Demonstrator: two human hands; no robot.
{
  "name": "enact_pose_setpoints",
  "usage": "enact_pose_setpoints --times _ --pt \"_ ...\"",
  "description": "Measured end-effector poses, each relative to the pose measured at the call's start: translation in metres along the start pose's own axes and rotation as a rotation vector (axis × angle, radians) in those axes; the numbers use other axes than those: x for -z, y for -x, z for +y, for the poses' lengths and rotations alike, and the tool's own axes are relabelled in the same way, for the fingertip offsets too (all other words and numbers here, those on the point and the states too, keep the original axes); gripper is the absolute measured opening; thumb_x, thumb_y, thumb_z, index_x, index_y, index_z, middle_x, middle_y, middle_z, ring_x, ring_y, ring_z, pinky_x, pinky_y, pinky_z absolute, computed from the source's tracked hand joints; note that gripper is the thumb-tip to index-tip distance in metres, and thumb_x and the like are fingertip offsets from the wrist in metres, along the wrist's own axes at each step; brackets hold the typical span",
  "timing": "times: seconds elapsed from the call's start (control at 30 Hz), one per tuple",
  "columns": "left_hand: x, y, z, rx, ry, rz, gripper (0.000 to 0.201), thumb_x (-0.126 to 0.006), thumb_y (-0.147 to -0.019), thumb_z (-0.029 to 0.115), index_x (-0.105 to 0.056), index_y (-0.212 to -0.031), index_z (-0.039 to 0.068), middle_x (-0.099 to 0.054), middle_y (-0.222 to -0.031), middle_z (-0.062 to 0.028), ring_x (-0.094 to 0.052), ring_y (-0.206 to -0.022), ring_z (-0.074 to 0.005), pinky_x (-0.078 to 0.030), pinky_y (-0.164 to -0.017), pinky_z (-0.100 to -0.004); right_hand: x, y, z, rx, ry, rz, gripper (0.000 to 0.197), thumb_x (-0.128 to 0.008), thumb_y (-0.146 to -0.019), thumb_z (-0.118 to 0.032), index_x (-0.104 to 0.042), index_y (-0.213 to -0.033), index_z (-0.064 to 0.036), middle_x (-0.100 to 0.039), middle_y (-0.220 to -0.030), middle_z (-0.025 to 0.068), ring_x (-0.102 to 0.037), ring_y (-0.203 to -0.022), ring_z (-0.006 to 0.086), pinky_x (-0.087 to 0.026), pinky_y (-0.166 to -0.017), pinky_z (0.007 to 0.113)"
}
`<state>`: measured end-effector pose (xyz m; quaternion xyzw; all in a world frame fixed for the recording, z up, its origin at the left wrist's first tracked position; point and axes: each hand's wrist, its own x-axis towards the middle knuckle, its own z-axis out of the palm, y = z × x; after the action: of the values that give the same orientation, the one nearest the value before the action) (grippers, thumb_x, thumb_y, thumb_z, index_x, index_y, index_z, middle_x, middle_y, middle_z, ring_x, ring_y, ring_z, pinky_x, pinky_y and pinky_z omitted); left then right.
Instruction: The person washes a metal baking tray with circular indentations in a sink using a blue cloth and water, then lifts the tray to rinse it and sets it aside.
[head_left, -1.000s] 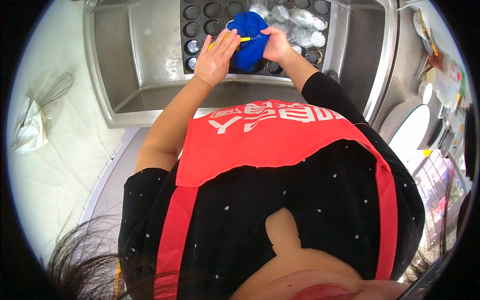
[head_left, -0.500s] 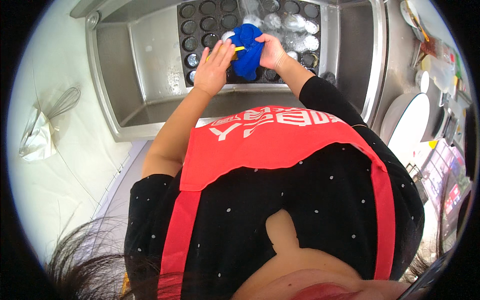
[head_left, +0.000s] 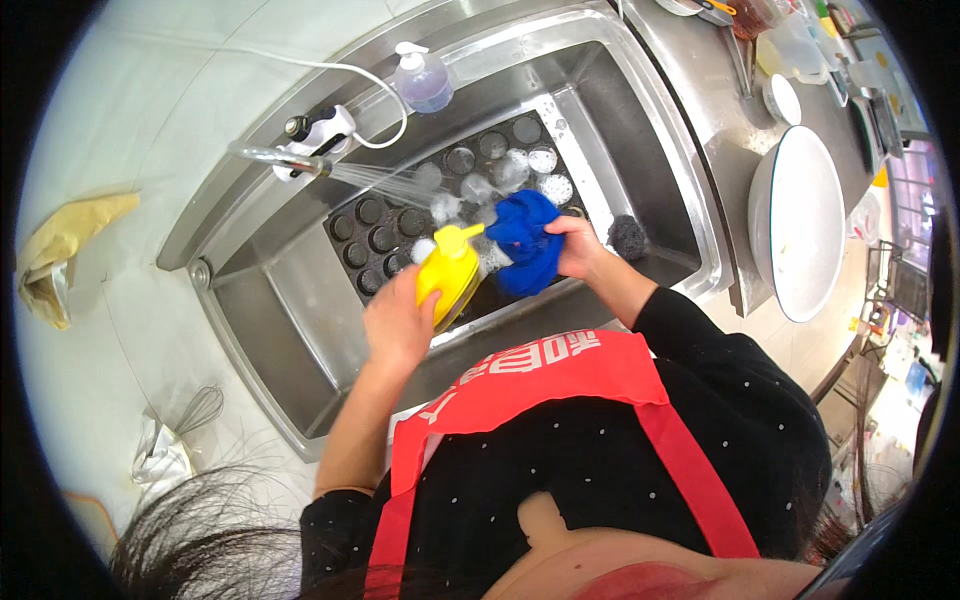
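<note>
The yellow bottle [head_left: 446, 288] is held over the sink [head_left: 290, 312] in the left hand [head_left: 397, 320], whose grip is closed around its body, though the fingers on the far side cannot be made out. Its spout is pointed toward the blue cloth [head_left: 527, 245], which is bunched above the dark tray [head_left: 383, 239] of round cups. The cloth is pinched at its right edge by the right hand [head_left: 578, 248], with the thumb in view and the other fingers largely hidden.

Soap appears to be the matter in hand, and it is best put on the middle of the bunched cloth — with the spout kept close, so that little is lost to the tray. The bottle should be gripped firmly around the body, since wet sides are likely to slip. A cupped hollow in the cloth would be better supported from below by the right hand than by an edge pinch alone.

The spray from the faucet [head_left: 285, 158] is landing on the tray just beyond the cloth; the cloth is better kept out of it while soap is added, or the soap may be rinsed away — foam [head_left: 543, 161] already covers some cups.
</note>
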<state>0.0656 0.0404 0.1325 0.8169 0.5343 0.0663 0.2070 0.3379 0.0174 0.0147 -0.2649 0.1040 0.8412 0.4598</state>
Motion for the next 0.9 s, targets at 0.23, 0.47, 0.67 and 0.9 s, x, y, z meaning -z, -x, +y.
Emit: enact_pose_setpoints --times 0.23,0.47,0.67,0.9 --pt "0.063 -0.187 0.08 -0.482 0.13 0.323 0.034 -0.055 -0.082 0.018 -0.053 -0.112 0.003 -0.06 -0.099 -0.0186 -0.057 -0.093 -0.0338 -0.045 -0.08 -0.0376 0.023 0.043 -0.037 0.194 0.035 0.013 0.049 -0.056 -0.074 -0.008 -0.046 -0.121 -0.0026 -0.058 -0.108 0.0168 -0.057 -0.098 0.0314 -0.041 -0.091 0.05" --pt "0.012 -0.342 0.101 -0.508 0.004 0.199 0.023 -0.055 -0.076 0.019 -0.058 -0.096 0.007 -0.06 -0.094 -0.0191 -0.056 -0.09 -0.0367 -0.044 -0.076 -0.0439 0.02 0.02 -0.029 0.214 -0.02 0.03 0.05 -0.054 -0.072 -0.007 -0.045 -0.121 0.0006 -0.057 -0.111 0.0173 -0.055 -0.101 0.0328 -0.039 -0.094 0.048" --pt "0.02 -0.366 0.102 -0.487 -0.105 0.186 0.034 -0.057 -0.073 0.018 -0.06 -0.106 0.011 -0.061 -0.098 -0.0175 -0.058 -0.092 -0.0322 -0.046 -0.079 -0.0413 0.023 0.005 -0.023 0.199 0.019 0.113 0.048 -0.053 -0.072 -0.006 -0.047 -0.119 0.0005 -0.057 -0.109 0.0176 -0.055 -0.099 0.0326 -0.039 -0.092 0.048" --pt "0.035 -0.356 0.097 -0.482 -0.256 0.075 0.029 -0.056 -0.076 0.018 -0.058 -0.103 0.008 -0.061 -0.097 -0.0168 -0.058 -0.093 -0.0314 -0.045 -0.079 -0.0416 0.013 -0.021 -0.015 0.215 0.015 0.09 0.048 -0.051 -0.07 -0.006 -0.047 -0.118 -0.0013 -0.056 -0.11 0.018 -0.053 -0.1 0.0332 -0.037 -0.094 0.048"
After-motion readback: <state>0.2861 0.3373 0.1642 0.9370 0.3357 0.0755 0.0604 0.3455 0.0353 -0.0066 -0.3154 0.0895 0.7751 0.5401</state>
